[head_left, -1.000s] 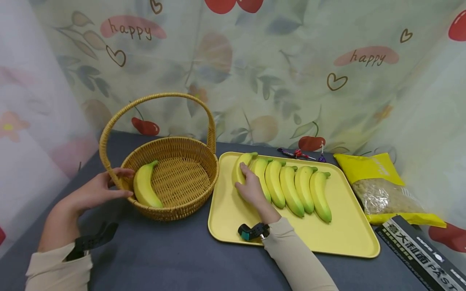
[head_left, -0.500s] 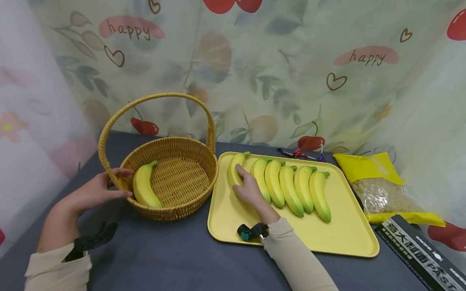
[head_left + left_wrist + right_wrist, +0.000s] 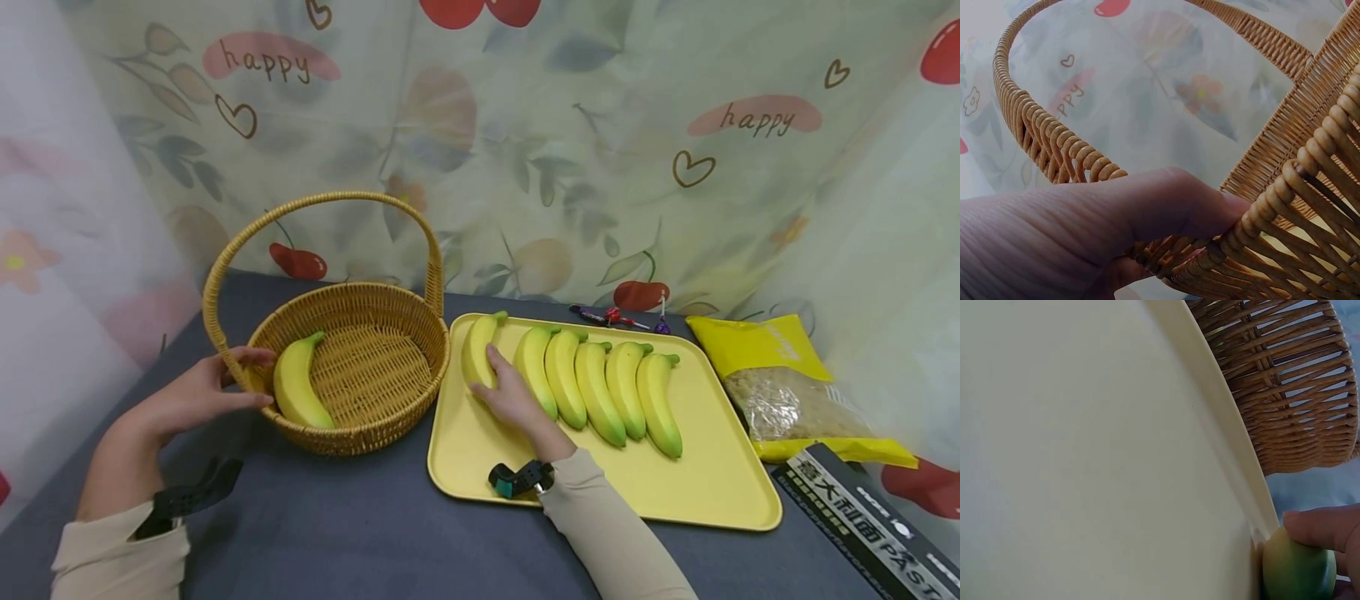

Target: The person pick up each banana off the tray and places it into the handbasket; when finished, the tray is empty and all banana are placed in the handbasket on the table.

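Note:
At the left of the yellow tray, my right hand holds a banana by its side, thumb and fingers around it. In the right wrist view the green tip of this banana shows under the thumb, close to the tray's raised edge. My left hand grips the woven basket at its left rim, by the foot of the handle. The left wrist view shows the left thumb laid on the rim. Inside the basket, a banana leans along the left wall. Several more bananas lie in a row on the tray.
A yellow bag with a clear window lies right of the tray, and a black pasta box in front of it. Wrapped lollipops lie behind the tray. The basket's tall handle arches over it. A printed curtain hangs behind.
The banana in my right hand has shifted left along the tray, away from the row, and the hand has moved slightly left with it. My left hand stays on the basket.

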`<state>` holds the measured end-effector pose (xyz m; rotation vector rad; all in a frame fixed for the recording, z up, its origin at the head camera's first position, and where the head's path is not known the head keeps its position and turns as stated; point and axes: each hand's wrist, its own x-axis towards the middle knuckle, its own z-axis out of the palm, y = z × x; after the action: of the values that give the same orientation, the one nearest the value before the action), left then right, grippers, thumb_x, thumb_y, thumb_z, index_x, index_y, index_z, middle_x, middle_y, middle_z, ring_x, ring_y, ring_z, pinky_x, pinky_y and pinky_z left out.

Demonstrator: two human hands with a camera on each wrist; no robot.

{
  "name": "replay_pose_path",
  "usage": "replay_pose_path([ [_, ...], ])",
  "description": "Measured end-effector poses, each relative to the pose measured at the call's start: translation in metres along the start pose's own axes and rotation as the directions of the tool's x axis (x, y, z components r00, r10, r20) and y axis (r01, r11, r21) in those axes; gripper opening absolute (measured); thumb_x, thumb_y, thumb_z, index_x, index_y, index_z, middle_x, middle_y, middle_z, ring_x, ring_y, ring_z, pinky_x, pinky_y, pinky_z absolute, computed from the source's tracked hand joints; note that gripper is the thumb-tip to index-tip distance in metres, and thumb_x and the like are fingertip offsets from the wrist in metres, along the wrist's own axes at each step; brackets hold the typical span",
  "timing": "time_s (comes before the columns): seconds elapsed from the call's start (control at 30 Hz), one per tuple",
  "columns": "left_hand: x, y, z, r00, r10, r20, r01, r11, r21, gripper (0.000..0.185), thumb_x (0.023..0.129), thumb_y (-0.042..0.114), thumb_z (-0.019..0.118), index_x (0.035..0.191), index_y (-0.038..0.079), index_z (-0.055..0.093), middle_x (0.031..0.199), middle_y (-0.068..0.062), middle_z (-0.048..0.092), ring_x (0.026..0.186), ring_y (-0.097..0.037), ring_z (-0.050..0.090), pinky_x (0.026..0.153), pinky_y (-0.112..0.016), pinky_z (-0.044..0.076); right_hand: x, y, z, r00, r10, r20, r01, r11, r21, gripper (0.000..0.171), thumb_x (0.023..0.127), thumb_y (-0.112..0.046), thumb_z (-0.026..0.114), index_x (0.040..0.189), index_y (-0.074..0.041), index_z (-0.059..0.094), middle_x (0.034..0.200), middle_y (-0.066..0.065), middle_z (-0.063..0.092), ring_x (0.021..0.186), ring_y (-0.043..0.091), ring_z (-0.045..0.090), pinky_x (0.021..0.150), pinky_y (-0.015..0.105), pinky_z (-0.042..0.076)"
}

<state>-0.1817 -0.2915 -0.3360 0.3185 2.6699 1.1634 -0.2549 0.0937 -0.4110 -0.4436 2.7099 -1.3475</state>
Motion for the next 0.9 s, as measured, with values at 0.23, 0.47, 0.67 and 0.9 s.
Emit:
replay_pose_path([
  [0.23,-0.001,0.001,-0.001,1.0,-0.005,0.0,0.005,1.0,0.002,0.064,0.09,0.028,0.063,0.138,-0.004,0.036,0.135,-0.027,0.043,0.124,-0.042,0.04,0.089,-0.044,0.044,0.0,0.003,0.0,0.997,-0.074,0.028,0.075,0.997,-0.026,0.069,0.092,-0.009,0.056,0.145,0.008,0.014,0.151,0.024,0.018,0.139,0.036,0.022,0.112,0.045,0.022],
  [0.47,0.001,-0.001,0.002,1.0,0.011,0.001,-0.011,1.0,0.008,0.063,0.09,0.025,0.062,0.138,-0.005,0.035,0.135,-0.029,0.043,0.122,-0.043,0.041,0.086,-0.037,0.045,0.0,-0.001,-0.003,0.997,-0.072,0.039,0.073,0.997,-0.031,0.065,0.094,-0.007,0.052,0.146,0.007,0.014,0.152,0.024,0.017,0.141,0.035,0.019,0.114,0.045,0.019],
  [0.67,0.001,-0.003,0.002,1.0,0.008,-0.003,-0.008,1.0,0.016,0.063,0.09,0.025,0.063,0.138,-0.004,0.036,0.135,-0.028,0.043,0.122,-0.041,0.041,0.087,-0.04,0.045,-0.002,-0.016,-0.015,0.997,-0.078,-0.011,0.078,0.996,-0.046,0.062,0.091,-0.008,0.057,0.144,0.003,0.026,0.15,0.02,0.027,0.138,0.033,0.027,0.111,0.043,0.025],
  [0.9,0.0,-0.002,0.0,1.0,-0.002,-0.004,0.002,1.0,0.015,0.063,0.089,0.028,0.063,0.138,-0.003,0.036,0.136,-0.027,0.044,0.123,-0.041,0.041,0.088,-0.042,0.044,-0.01,-0.032,-0.035,0.994,-0.103,-0.034,0.103,0.995,-0.002,0.062,0.089,-0.006,0.06,0.144,-0.001,0.03,0.15,0.016,0.029,0.139,0.028,0.027,0.111,0.041,0.026],
])
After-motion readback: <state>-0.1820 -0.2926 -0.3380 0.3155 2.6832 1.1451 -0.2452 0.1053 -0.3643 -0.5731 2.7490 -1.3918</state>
